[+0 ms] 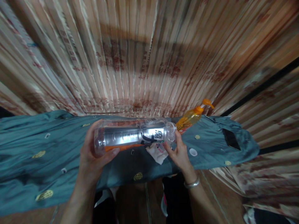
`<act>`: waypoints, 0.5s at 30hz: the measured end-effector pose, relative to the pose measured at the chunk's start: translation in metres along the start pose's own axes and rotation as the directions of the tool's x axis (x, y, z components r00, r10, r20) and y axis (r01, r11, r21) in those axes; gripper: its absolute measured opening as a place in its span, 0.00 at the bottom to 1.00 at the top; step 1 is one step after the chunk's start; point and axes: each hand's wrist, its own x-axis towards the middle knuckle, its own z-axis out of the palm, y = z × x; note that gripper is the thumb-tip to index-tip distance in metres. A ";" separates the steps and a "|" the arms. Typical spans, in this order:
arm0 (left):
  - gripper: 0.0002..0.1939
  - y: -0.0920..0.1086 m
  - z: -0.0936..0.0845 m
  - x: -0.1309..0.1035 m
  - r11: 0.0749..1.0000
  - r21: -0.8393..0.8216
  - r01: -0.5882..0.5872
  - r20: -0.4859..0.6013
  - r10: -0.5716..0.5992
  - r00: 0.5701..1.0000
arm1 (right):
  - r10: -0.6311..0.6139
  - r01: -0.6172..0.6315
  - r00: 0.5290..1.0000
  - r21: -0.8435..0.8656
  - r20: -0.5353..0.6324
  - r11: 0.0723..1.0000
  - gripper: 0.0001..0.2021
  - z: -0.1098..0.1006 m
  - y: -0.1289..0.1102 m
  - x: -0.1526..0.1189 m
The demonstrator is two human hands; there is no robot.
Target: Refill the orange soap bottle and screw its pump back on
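Observation:
A large clear plastic bottle (133, 135) with a silver and orange label lies sideways in the air above the cloth, its neck to the right. My left hand (93, 155) is wrapped round its base, thumb along the near side. At the other end, my right hand (178, 152) grips the neck between thumb and fingers. Just behind that hand stands a pump bottle (190, 118) of yellow-orange liquid with an orange pump head. Under the big bottle's neck, a crumpled white wipe or tissue (158, 154) lies on the cloth.
A teal patterned cloth (58, 155) covers the long narrow surface. To the right lie a white round cap-like disc (193, 152) and a dark phone (230, 139). A pleated printed curtain (130, 62) hangs behind, with black poles (261, 84) at the right.

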 end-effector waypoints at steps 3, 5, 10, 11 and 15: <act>0.45 0.001 0.000 0.000 1.000 0.005 -0.013 -0.001 0.013 1.000 | 0.004 -0.004 1.000 -0.002 0.004 1.000 0.33 -0.001 -0.001 0.000; 0.45 0.001 0.000 0.000 1.000 -0.001 -0.007 -0.007 0.007 1.000 | 0.009 -0.009 1.000 -0.002 0.010 1.000 0.34 -0.001 -0.001 0.000; 0.46 0.000 -0.001 0.000 1.000 0.018 0.013 -0.014 -0.013 1.000 | 0.023 -0.023 1.000 0.003 0.016 1.000 0.34 -0.001 -0.003 0.000; 0.47 0.000 -0.001 0.000 1.000 0.021 0.011 -0.012 -0.011 1.000 | 0.023 -0.023 1.000 0.002 0.015 1.000 0.34 -0.001 -0.003 0.000; 0.46 -0.002 -0.001 0.000 1.000 -0.005 -0.009 -0.003 0.009 1.000 | 0.028 -0.028 0.999 -0.001 0.023 1.000 0.34 -0.002 -0.003 0.000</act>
